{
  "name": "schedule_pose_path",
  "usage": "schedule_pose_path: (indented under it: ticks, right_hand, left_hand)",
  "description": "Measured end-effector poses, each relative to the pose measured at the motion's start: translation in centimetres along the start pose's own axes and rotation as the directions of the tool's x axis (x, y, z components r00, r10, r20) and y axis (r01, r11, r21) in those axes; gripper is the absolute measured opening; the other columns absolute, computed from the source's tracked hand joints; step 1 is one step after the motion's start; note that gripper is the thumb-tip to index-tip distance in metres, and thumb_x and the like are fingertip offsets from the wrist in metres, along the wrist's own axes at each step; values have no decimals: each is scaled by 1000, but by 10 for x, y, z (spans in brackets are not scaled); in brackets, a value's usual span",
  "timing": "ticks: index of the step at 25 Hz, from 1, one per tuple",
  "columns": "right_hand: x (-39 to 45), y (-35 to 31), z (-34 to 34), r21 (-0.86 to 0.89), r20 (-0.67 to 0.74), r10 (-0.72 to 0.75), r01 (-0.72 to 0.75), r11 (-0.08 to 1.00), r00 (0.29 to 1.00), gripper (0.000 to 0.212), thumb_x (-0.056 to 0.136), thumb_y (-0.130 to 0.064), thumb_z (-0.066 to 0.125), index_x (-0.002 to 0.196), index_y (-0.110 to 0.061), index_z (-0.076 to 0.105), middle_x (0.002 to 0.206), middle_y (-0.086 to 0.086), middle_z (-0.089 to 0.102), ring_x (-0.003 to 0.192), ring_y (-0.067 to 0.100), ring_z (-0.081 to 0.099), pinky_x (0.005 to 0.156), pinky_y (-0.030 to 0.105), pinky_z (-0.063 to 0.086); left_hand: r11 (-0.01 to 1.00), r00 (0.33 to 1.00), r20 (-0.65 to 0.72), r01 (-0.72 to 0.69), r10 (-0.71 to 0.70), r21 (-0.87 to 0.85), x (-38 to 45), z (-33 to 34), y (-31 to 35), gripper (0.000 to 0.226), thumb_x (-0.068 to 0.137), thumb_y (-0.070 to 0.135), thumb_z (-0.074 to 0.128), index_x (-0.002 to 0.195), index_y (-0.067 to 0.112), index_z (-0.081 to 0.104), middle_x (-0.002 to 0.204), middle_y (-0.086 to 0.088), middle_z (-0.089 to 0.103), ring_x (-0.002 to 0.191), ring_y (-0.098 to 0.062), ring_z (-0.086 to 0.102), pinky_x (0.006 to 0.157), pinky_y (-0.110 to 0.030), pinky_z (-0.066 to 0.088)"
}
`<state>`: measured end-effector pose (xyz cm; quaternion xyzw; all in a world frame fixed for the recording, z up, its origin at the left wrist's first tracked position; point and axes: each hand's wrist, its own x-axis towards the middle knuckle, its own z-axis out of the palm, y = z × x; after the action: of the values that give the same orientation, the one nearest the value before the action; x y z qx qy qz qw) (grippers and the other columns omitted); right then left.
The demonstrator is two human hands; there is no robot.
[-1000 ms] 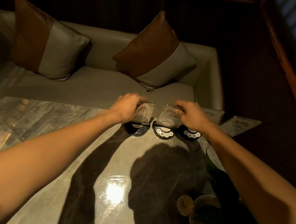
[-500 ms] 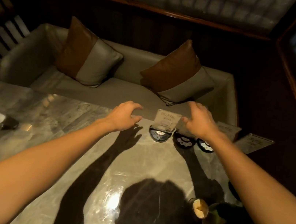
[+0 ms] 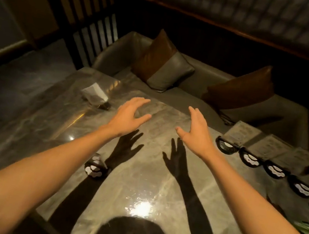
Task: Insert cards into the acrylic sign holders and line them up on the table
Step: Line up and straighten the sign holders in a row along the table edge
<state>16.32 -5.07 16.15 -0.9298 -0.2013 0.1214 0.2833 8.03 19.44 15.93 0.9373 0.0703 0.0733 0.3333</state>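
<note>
Over table [image 3: 52, 121] centre, both hands now off the sign holders [image 3: 264, 153]: left hand [image 3: 129, 117] & right hand [image 3: 195, 131] spread, empty, w/ holders lined up along right edge, one loose base [image 3: 95, 168] under left forearm.

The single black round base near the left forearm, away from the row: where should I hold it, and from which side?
Probably by its rim, from above: the black round base lies low on the table, apart from other items. The open left hand seems nearer.
</note>
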Motion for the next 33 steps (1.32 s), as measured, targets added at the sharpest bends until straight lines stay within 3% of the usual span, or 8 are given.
schedule_pose_path:
  ticks: [4, 9, 12, 15, 17, 20, 24, 33]
  right_hand:
    - [-26, -59, 68, 59, 45, -45, 43, 997, 998, 91, 95, -45, 64, 162, -23, 7, 171, 6, -1, 158, 23, 2, 124, 42, 15]
    - [-58, -103, 150, -10, 208, -151, 156, 988, 966, 104, 92, -52, 61, 160, -27, -14, 167, 12, -25, 155, 29, -17, 127, 48, 6]
    - [-67, -121, 183, -8, 331, -161, 173, 985, 930, 106, 93, -51, 61, 159, -27, -18, 166, 10, -28, 155, 28, -17, 127, 49, 9]
    - [-69, -134, 205, 55, 425, -169, 160, 985, 890, 100, 95, -44, 62, 162, -22, -10, 170, 10, -14, 157, 26, -2, 126, 45, 15]
    - [-68, -138, 217, 82, 449, -171, 150, 985, 877, 84, 97, -32, 61, 161, -17, 10, 168, 13, 17, 153, 30, 23, 121, 44, 29]
    - [-64, -139, 228, 88, 347, -172, 150, 985, 922, 31, 97, -17, 58, 128, -17, 55, 120, 12, 68, 113, 33, 64, 91, 42, 51]
    - [-57, -127, 217, 89, 289, -135, 113, 990, 948, 18, 97, -11, 54, 109, -19, 64, 93, 7, 73, 87, 27, 67, 73, 36, 50]
    - [-31, -33, 123, 68, 161, -8, -2, 998, 987, 15, 98, -14, 54, 106, -21, 65, 89, 1, 71, 85, 23, 65, 76, 39, 53]
  left_hand:
    - [996, 994, -69, 83, -86, -44, -55, -29, -53, 62, 93, 46, 64, 148, 24, 44, 151, -2, 45, 139, -18, 41, 117, -42, 34]
    - [964, 965, -22, 261, -262, -58, -119, -38, -111, 83, 86, 53, 66, 155, 34, 23, 163, -4, 21, 151, -24, 20, 122, -50, 22]
    - [928, 935, 48, 356, -352, -110, -142, -40, -136, 79, 86, 46, 68, 153, 29, 31, 159, -7, 29, 147, -25, 29, 120, -46, 27]
    - [908, 917, 121, 394, -379, -143, -156, -40, -155, 56, 90, 26, 70, 142, 19, 51, 147, -5, 49, 138, -22, 45, 115, -33, 33]
    - [898, 915, 162, 397, -370, -191, -163, -37, -164, 48, 89, 20, 70, 136, 22, 56, 138, -1, 58, 130, -20, 55, 112, -35, 42]
    - [899, 924, 136, 380, -358, -217, -168, -34, -170, 38, 89, 20, 71, 125, 25, 62, 121, 3, 67, 112, -15, 63, 100, -35, 50]
    - [929, 953, 75, 303, -294, -212, -152, -33, -160, 10, 87, 19, 75, 84, 26, 68, 81, 7, 70, 77, -12, 65, 72, -28, 50]
    - [979, 977, 183, 140, -112, -151, -55, 32, -81, 9, 85, 40, 74, 79, 36, 68, 74, 15, 69, 73, -4, 64, 67, -31, 51]
